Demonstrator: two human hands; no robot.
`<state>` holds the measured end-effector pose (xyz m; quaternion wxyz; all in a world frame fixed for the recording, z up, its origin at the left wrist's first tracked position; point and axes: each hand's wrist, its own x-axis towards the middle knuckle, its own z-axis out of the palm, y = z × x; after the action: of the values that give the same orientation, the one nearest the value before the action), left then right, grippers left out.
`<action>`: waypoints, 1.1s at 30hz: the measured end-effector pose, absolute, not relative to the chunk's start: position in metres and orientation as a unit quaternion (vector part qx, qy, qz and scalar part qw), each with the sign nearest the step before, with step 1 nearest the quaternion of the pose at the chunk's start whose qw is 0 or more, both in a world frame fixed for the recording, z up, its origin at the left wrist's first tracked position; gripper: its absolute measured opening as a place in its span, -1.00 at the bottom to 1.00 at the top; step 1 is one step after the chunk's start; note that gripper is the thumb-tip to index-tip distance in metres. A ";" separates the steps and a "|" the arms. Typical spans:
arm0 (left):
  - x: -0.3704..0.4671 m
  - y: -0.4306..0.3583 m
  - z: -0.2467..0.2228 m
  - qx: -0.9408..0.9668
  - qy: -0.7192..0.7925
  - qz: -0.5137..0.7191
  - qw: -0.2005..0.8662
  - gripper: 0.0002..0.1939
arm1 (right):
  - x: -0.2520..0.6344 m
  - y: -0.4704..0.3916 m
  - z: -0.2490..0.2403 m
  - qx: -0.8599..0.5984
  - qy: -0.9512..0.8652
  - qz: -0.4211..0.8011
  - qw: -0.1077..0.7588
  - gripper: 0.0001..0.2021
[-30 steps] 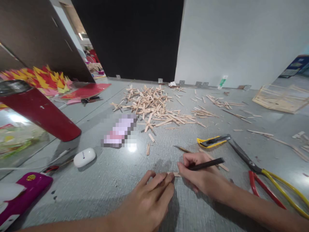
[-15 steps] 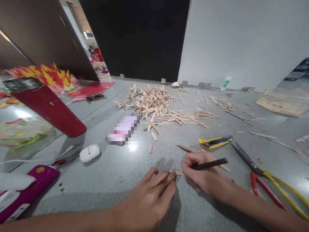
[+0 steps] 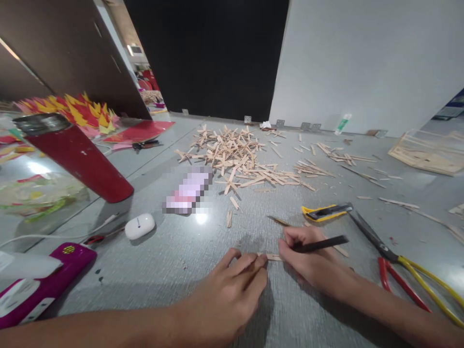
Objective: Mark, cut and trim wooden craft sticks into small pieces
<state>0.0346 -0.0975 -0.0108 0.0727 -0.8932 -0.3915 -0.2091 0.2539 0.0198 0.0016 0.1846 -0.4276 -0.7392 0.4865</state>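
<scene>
My left hand lies on the grey table with bent fingers close together, pressing down a small wooden stick. A short stretch of that pale stick shows between my two hands. Curled just to the right, my right hand grips a dark pen that slants up to the right. The pen's tip is hidden behind the fingers. Beyond the right hand lies a thin pointed tool, partly covered. A yellow utility knife rests a bit farther off, beside scissors with red and yellow handles.
Loose wooden sticks form a pile at the back. A blurred phone, a white earbud case, a red flask and a purple power strip stand to the left. A glue tube leans at the wall.
The whole view has shifted slightly to the right and upward. Both hands keep nearly the same place over the stick, and the pen stays in the right hand.
</scene>
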 end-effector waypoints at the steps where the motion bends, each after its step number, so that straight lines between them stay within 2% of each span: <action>1: 0.035 -0.097 -0.010 -0.893 -0.388 -0.215 0.072 -0.67 | 0.254 0.020 0.001 -0.428 -0.739 0.485 0.188 -0.59; 12: 0.038 -0.098 -0.010 -0.852 -0.406 -0.330 0.037 -0.74 | 0.254 0.014 0.005 -0.423 -0.704 0.520 0.234 -0.58; 16: 0.037 -0.100 -0.010 -0.843 -0.415 -0.340 0.046 -0.75 | 0.255 0.014 0.000 -0.412 -0.706 0.528 0.231 -0.57; 20: 0.037 -0.099 -0.009 -0.831 -0.450 -0.326 0.012 -0.74 | 0.255 0.015 0.003 -0.398 -0.720 0.527 0.215 -0.56; 24: 0.036 -0.097 -0.008 -0.826 -0.448 -0.339 -0.043 -0.68 | 0.259 0.016 0.011 -0.367 -0.748 0.514 0.201 -0.68; 28: 0.035 -0.097 -0.007 -0.832 -0.439 -0.329 -0.080 -0.61 | 0.263 0.009 0.008 -0.279 -0.826 0.452 0.188 -0.66; 33: 0.036 -0.098 -0.014 -0.794 -0.448 -0.405 -0.067 -0.51 | 0.267 -0.006 0.013 -0.173 -0.936 0.258 0.168 -0.57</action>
<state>0.0357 -0.0984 -0.0137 -0.0670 -0.7939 -0.4483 -0.4054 0.2667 -0.0056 0.0133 0.1678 -0.1734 -0.9355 0.2581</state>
